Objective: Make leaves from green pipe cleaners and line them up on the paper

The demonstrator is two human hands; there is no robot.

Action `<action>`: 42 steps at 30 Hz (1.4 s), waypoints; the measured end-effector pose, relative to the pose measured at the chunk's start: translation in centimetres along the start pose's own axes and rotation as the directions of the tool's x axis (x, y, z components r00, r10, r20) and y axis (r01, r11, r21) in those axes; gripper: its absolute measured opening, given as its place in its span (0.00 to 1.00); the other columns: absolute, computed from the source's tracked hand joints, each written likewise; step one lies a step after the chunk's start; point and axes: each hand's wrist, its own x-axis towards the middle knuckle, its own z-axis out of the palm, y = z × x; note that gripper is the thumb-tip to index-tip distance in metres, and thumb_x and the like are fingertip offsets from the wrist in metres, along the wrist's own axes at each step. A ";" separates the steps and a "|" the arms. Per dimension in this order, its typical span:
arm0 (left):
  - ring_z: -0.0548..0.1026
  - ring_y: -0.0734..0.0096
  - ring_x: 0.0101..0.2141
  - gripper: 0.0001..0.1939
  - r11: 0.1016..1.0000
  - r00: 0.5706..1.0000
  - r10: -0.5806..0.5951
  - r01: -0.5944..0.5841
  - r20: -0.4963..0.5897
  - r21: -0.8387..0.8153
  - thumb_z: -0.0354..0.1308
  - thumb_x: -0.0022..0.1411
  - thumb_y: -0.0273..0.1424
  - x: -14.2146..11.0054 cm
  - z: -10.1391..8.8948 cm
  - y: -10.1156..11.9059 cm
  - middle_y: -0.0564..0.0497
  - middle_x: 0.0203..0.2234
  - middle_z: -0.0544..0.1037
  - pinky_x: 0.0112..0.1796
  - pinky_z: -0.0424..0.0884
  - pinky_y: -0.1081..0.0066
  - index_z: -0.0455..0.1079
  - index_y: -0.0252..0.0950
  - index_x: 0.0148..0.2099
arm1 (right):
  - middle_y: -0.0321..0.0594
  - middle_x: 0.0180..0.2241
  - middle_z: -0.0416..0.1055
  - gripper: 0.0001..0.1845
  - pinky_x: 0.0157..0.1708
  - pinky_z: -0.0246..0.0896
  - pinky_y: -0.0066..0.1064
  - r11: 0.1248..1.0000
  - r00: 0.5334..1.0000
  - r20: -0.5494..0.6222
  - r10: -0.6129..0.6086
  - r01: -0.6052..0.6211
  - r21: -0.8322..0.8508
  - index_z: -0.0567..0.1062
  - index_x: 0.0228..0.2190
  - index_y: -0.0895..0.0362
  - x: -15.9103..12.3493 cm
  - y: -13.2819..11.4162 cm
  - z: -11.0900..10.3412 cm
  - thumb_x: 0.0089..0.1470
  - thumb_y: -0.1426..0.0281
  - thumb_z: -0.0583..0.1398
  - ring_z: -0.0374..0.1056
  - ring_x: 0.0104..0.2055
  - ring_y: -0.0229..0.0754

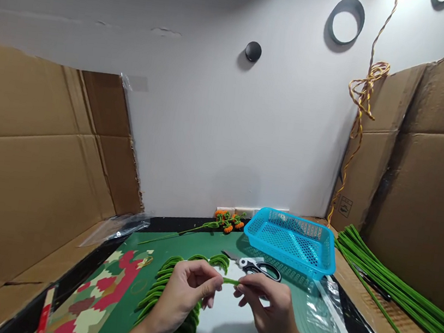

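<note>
A short piece of green pipe cleaner (230, 281) is stretched level between my two hands. My left hand (192, 286) pinches its left end between thumb and forefinger, and my right hand (264, 305) pinches the right end. Several curved green pipe cleaner pieces (159, 284) lie in rows under and beside my left hand, partly hidden by it. Just beyond my right hand lie scissors (254, 266) with black and white handles. White paper (220, 320) lies below both hands on the green mat (131, 267).
A blue perforated basket (290, 239) stands at the back right. Long green pipe cleaners (390, 289) lie along the right cardboard wall. A pipe cleaner stem with orange flowers (230, 223) lies at the back. Patterned paper (97, 303) and a red strip (45, 312) are at left.
</note>
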 end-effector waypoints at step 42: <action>0.76 0.72 0.18 0.19 0.998 0.998 -0.055 0.056 0.039 -0.037 0.82 0.44 0.40 0.0 0.3 0.2 0.48 0.19 0.80 0.16 0.71 0.78 0.82 0.30 0.28 | 0.40 0.30 0.82 0.07 0.26 0.77 0.26 0.991 0.998 0.004 -0.063 0.063 -0.119 0.80 0.41 0.55 -0.1 -0.2 -0.3 0.67 0.74 0.61 0.78 0.27 0.40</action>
